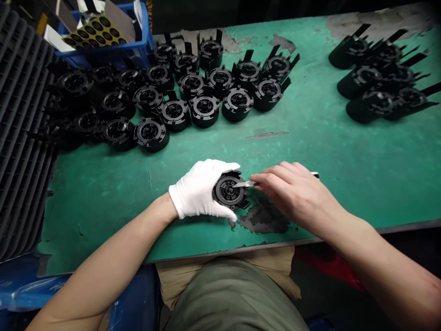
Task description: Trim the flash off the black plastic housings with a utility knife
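Left hand: white-gloved, grasping a black round part at the green bench's near side, mid-length.
Right hand: bare, clenched around a slim blade reaching over the part's face.
Black cylinders: massed at the bench's far left; a smaller group, far right.
Blue bin: bench's far-left corner.

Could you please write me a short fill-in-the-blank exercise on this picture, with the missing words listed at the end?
1. The left hand, around one side of a round black part, is gloved in ____.
2. The right hand, holding a slim-bladed tool, is not gloved but ____.
3. Apart from its worn patches, the worktop is coloured ____.
4. The bin that holds a yellow sheet with dark discs is coloured ____.

Missing words: white; bare; green; blue.
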The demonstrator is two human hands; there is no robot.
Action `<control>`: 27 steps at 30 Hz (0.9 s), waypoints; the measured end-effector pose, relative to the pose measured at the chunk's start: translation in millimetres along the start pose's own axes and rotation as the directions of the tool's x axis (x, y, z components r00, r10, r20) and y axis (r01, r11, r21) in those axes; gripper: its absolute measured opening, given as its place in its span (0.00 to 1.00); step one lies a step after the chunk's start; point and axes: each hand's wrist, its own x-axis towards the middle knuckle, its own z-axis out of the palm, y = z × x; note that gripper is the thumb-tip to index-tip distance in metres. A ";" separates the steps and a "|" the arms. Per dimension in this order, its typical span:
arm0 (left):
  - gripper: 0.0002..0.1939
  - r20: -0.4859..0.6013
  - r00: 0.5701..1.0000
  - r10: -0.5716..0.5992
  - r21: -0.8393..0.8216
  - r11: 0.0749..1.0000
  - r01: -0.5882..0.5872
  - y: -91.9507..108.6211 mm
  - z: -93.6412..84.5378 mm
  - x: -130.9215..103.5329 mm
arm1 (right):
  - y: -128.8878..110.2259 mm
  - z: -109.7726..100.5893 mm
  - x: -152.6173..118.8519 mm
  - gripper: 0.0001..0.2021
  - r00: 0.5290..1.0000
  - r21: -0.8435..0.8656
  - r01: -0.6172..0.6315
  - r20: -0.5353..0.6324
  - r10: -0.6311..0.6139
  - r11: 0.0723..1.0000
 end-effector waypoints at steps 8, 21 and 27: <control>0.61 -0.010 1.000 -0.002 0.002 1.000 0.002 -1.9 2.7 -0.9 | 13.6 2.2 11.8 0.08 0.996 -0.031 0.087 0.013 -0.086 0.996; 0.60 0.001 1.000 -0.007 0.006 1.000 0.007 0.4 0.3 -0.1 | 15.3 3.1 6.7 0.10 0.997 0.039 0.044 0.057 -0.047 0.998; 0.59 0.006 1.000 -0.009 0.006 1.000 0.009 0.3 -0.2 -0.3 | 9.9 -2.4 5.3 0.11 0.995 -0.030 0.075 0.070 -0.073 0.997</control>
